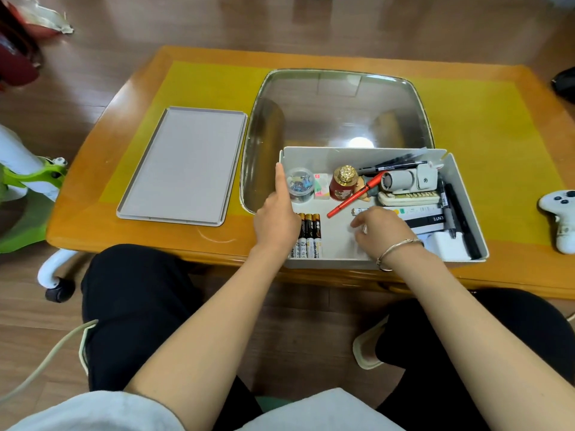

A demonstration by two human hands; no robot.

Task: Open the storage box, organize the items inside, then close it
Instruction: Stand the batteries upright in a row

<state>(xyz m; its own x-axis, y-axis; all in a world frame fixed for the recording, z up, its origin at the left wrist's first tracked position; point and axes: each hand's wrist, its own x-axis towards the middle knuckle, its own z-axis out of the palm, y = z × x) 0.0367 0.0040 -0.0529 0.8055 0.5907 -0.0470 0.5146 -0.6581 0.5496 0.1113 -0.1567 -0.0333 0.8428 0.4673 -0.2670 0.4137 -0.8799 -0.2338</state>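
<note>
The white storage box (367,154) stands open at the table's near edge. Its grey lid (183,164) lies flat on the table to the left. Inside are several batteries (311,234), a clear jar of clips (300,185), a red tin with a gold cap (342,183), a red pen (354,195), a small grey camera (404,180), black markers (457,209) and a black-and-white carton (426,219). My left hand (277,217) rests on the box's left wall, forefinger pointing up along it. My right hand (382,228) reaches into the box's middle, fingers curled around a small silver item (359,211).
A clear glass panel (339,107) is set in the orange wooden table (130,98) behind the box. A white game controller (560,219) lies at the right edge. A green and white chair base (34,181) stands on the floor to the left. My knees are under the near edge.
</note>
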